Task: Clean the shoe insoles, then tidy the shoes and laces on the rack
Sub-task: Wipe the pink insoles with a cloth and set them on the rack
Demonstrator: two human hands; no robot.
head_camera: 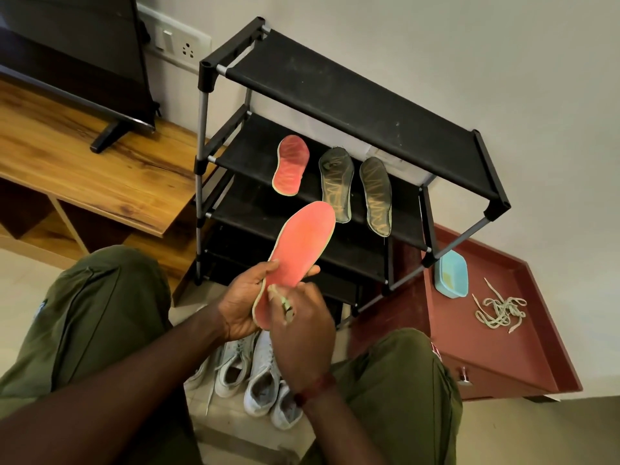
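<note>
Insole (pixel 302 239), coral with a pale green edge, is standing tilted in front of the person's lap, toe pointing up toward the rack (pixel 352 92). The left hand (pixel 243 297) is gripping it around the heel end, thumb and fingers curling over its two edges. The right hand (pixel 303 330) is pressing against the heel, fingers pinching a small pale object (pixel 287 308) that is too blurred to identify. On the rack's second shelf a matching coral insole (pixel 291 164) is lying beside two dark insoles (pixel 336 182), whose tips are hanging over the front edge. White shoes (pixel 255 374) are sitting in a cluster on the floor between the knees, openings facing up. To the right, a red-brown cabinet top (pixel 486 357) with a raised rim is carrying a light blue tub (pixel 461 263) near the rack's leg. Something yellowish is showing inside it, though what it is I cannot tell. A tangle of pale laces (pixel 500 312) is lying just beside the tub.
</note>
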